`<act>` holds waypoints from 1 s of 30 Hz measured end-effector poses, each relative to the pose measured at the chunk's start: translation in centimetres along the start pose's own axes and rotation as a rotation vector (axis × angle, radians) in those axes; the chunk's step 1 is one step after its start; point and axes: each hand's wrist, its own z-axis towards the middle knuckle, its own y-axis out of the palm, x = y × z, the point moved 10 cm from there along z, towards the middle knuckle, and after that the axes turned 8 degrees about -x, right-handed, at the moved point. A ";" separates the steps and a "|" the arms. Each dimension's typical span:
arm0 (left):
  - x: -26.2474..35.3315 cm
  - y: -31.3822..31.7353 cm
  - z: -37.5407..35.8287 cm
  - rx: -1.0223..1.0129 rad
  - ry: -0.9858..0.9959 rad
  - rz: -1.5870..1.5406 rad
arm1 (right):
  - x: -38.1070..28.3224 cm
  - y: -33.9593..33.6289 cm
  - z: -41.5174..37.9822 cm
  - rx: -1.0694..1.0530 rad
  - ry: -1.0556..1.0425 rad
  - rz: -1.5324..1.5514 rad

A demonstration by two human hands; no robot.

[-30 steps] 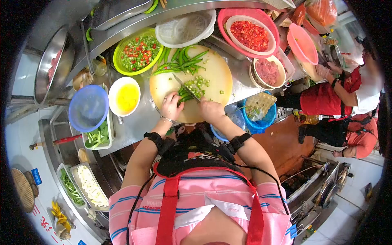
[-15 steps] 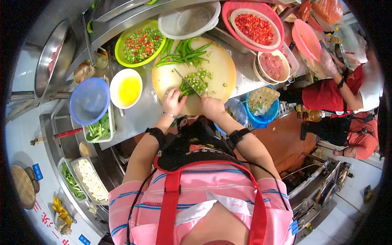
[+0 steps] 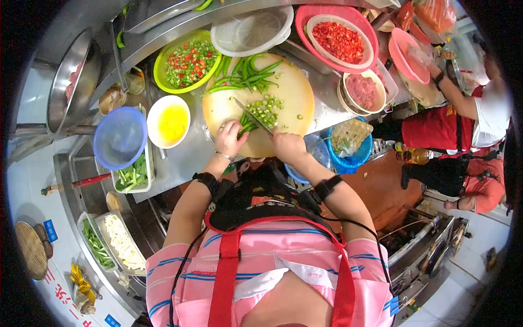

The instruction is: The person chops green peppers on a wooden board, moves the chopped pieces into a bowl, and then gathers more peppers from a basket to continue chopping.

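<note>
Here right hand (image 3: 287,146) clamped on knife (image 3: 253,115), blade pointing up-left; left hand (image 3: 230,138) pinning chilies (image 3: 246,126).

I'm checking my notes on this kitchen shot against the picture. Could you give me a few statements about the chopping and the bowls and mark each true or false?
1. The right hand holds a knife. True.
2. The left hand pins green chilies on the round cutting board. True.
3. The green basket holds only red pieces. False: mixed green and red pieces.
4. The white bowl holds chopped meat. False: yellow liquid.
5. Whole chilies lie at the board's far edge. True.
</note>
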 end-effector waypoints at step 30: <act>-0.1 -0.2 -0.6 -0.010 -0.014 0.041 | -0.8 0.1 0.0 0.081 -0.050 0.026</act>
